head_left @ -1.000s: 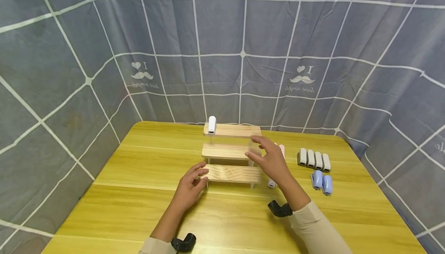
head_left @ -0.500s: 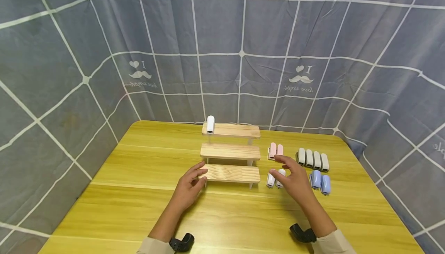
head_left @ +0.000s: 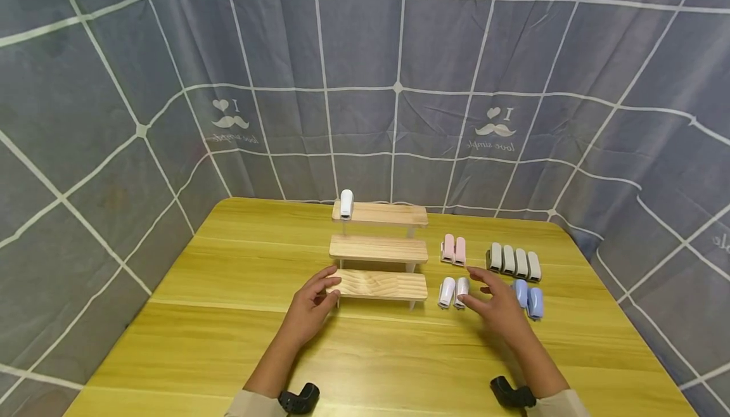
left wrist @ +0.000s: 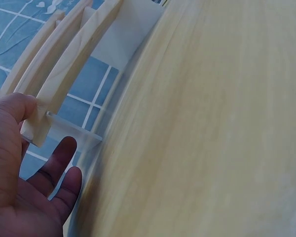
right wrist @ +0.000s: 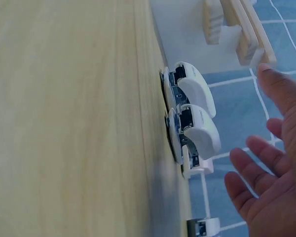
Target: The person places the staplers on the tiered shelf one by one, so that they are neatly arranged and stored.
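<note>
My left hand [head_left: 310, 306] holds the left end of the lowest step of a three-tier wooden display stand [head_left: 379, 285], thumb at its front corner. In the left wrist view the thumb meets that wooden end, while two lower fingers [left wrist: 64, 153] hang apart from it. My right hand [head_left: 502, 309] hovers beside two small white staplers [head_left: 447, 293], thumb near the right one, nothing held. The right wrist view has these white staplers [right wrist: 202, 131] left of the spread fingers. One more white stapler [head_left: 346, 205] stands on the left end of the top tier.
Behind the white pair stand two pink staplers [head_left: 448, 249]. Several grey-white ones [head_left: 515, 262] form a row to the right, with two blue ones [head_left: 535, 303] in front, partly behind my right hand. A grey checked curtain [head_left: 365, 119] surrounds the wooden table [head_left: 239, 341].
My right hand has moved from the stand's right side rightward and down to the white staplers, uncovering the pink pair. My left hand stays at the lowest step.
</note>
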Motion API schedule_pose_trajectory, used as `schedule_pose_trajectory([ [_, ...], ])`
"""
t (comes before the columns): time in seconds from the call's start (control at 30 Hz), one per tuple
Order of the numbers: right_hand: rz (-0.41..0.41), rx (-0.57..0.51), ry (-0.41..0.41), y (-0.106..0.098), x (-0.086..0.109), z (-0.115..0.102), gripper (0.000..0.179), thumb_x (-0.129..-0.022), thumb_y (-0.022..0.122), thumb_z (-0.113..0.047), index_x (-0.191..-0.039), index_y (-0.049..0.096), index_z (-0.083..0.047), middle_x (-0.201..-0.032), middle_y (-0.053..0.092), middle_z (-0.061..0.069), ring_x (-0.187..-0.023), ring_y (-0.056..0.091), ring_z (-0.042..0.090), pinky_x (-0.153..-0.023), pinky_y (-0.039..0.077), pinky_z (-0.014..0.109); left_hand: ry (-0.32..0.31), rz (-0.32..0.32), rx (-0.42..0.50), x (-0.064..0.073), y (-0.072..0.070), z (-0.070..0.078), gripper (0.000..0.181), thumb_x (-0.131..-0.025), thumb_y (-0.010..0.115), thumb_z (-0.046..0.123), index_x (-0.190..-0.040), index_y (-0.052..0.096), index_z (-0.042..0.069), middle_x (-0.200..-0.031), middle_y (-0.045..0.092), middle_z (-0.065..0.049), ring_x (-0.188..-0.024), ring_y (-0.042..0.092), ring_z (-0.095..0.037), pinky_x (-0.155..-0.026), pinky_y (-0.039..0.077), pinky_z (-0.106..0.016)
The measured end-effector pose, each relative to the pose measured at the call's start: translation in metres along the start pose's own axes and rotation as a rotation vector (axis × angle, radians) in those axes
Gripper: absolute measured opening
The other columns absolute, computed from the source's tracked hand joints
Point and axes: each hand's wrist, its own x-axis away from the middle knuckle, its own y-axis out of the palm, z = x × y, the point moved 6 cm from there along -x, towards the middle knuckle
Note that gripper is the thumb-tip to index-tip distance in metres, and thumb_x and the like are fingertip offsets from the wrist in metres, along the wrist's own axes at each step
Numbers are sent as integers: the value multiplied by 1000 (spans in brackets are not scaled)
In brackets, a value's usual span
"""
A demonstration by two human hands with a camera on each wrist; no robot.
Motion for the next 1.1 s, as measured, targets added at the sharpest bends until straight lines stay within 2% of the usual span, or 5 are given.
schedule_pose_trajectory([
  [0.2, -52, -20, 61, 1, -1, 15, 63, -88, 77, -16, -140, 49, 6, -139, 51, 27, -125, 49, 44, -97, 43, 58, -11, -6, 4, -1, 0, -1, 24, -97, 66, 10, -120, 69, 7, -146, 52, -6, -113, 60, -25, -82, 52, -30],
  [0.43, -135, 49, 83, 8, -1, 20, 70, -88, 78, -25, -143, 46, 5, -140, 50, 29, -125, 49, 47, -98, 43, 58, -34, -13, 18, -1, 0, 1, 25, -97, 65, 12, -121, 69, 7, -146, 51, -3, -114, 60, -24, -83, 52, -30],
  [0.6, -140, 47, 88, 11, 0, 21, 69, -88, 78, -25, -143, 47, 4, -138, 51, 29, -124, 51, 47, -99, 41, 60, -73, -17, 20, 0, 0, 1, 25, -97, 65, 12, -122, 69, 9, -147, 51, 0, -114, 59, -21, -84, 51, -30],
  [0.87, -162, 67, 78, 15, 2, 26, 69, -89, 77, -23, -144, 45, 4, -138, 52, 29, -128, 46, 48, -103, 36, 61, -74, -16, 27, 0, 1, 0, 26, -97, 66, 11, -122, 69, 8, -147, 50, -4, -109, 60, -19, -83, 51, -29],
  [1.1, -147, 103, 66, 17, 3, 30, 71, -88, 78, -25, -145, 45, 2, -141, 50, 28, -131, 42, 48, -104, 34, 62, -75, -15, 21, 0, 1, -2, 26, -97, 66, 11, -122, 69, 9, -147, 51, 0, -108, 60, -18, -83, 51, -29],
])
